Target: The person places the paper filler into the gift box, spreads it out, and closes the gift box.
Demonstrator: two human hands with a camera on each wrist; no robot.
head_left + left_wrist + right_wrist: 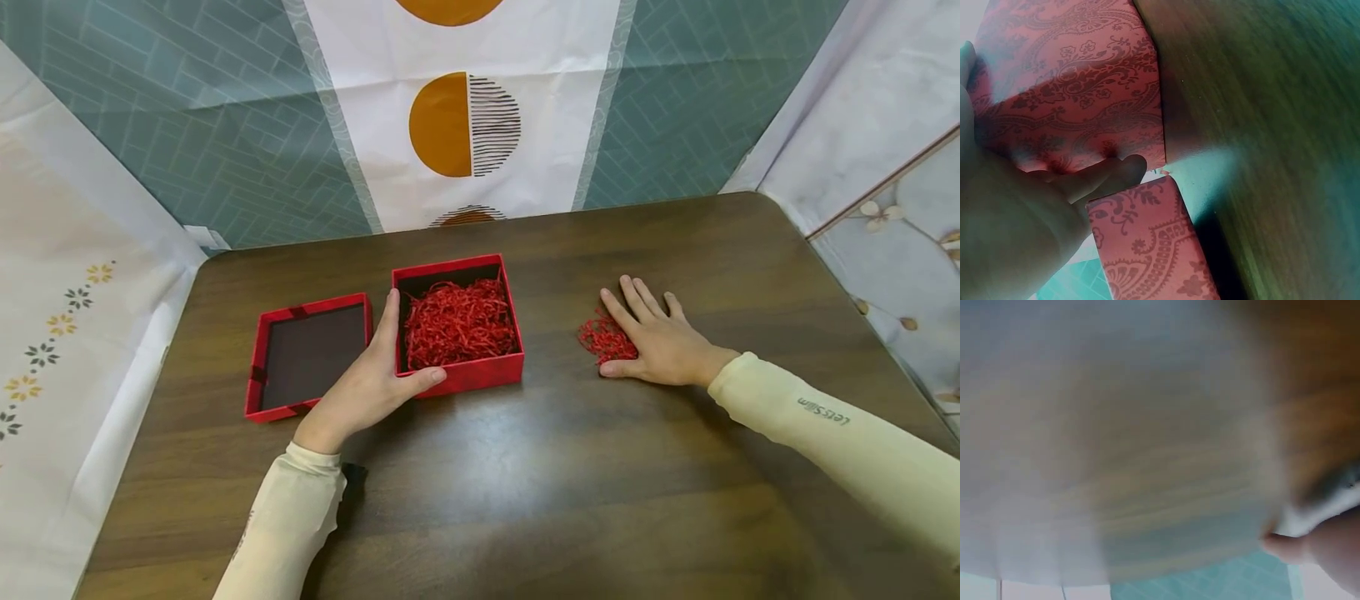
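A red square box (483, 373) with a dark inside stands near the table's middle, filled with red shredded paper (461, 323). My left hand (367, 379) rests at its left front corner, thumb along the front, fingers straight along the left side. Close up in the left wrist view, the box (1072, 75) shows a dark floral pattern. My right hand (663, 346) lies palm down, fingers extended, over a small loose pile of red paper shreds (600, 336), partly covering it. The right wrist view is mostly blurred; only part of that hand (1335, 547) shows at the edge.
The red-rimmed lid (363, 317) lies with its dark inside up, left of the box and partly behind my left hand. A brown wooden table (495, 483) carries everything. Teal and white patterned sheets (247, 125) hang behind it.
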